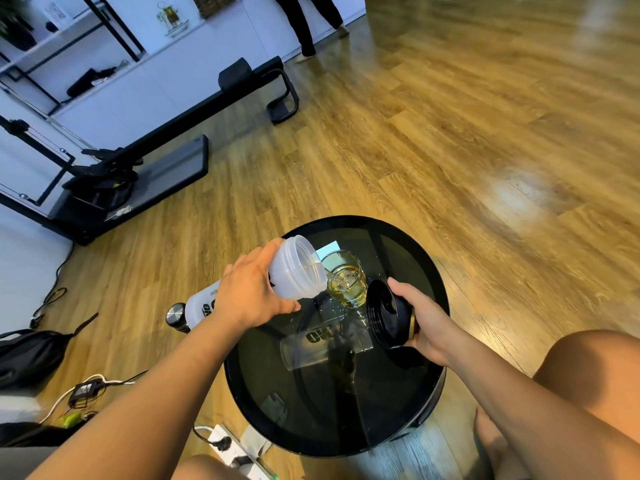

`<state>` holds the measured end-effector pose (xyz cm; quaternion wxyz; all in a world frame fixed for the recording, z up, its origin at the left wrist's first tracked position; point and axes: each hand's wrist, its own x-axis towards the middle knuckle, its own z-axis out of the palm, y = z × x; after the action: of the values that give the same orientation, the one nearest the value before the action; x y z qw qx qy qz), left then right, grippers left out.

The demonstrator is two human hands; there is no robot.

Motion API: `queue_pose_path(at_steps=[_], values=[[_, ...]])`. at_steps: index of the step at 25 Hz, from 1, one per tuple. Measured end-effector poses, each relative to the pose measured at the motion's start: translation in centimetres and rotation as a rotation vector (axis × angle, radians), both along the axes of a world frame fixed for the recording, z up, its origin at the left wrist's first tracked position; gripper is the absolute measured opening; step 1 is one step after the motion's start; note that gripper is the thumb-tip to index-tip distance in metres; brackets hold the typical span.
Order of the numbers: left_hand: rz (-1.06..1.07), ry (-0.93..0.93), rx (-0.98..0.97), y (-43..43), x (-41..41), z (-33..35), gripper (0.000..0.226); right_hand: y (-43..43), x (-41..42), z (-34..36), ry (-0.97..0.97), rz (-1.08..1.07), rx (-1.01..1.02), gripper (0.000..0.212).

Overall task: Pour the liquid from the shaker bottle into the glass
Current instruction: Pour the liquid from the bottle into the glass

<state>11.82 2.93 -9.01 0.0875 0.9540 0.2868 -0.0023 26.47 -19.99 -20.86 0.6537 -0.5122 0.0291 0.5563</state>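
Observation:
My left hand [251,296] grips a translucent white shaker bottle [294,268], tipped on its side with the open mouth over a clear glass [348,284]. A thin clear stream runs from the mouth into the glass, which holds yellowish liquid. The glass stands upright on a round black glass-topped table [391,403]. To the right of the glass, my right hand [427,325] holds the bottle's black lid [389,315] just above the tabletop. Droplets lie on the table near the glass.
A black cylinder-shaped bottle [177,317] stands on the wood floor left of the table. A power strip [230,448], cables and a black bag [31,355] lie at lower left. Exercise equipment [145,161] fills the upper left. A person's legs [308,26] stand far back.

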Motion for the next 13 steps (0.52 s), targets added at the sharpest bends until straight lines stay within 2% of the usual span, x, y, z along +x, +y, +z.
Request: queue_pose_path(at_steps=[13], values=[[-0.004,0.028,0.033,-0.01,0.23,0.3,0.105,0.01,0.0,0.23,-0.004,0.009,-0.007,0.037]])
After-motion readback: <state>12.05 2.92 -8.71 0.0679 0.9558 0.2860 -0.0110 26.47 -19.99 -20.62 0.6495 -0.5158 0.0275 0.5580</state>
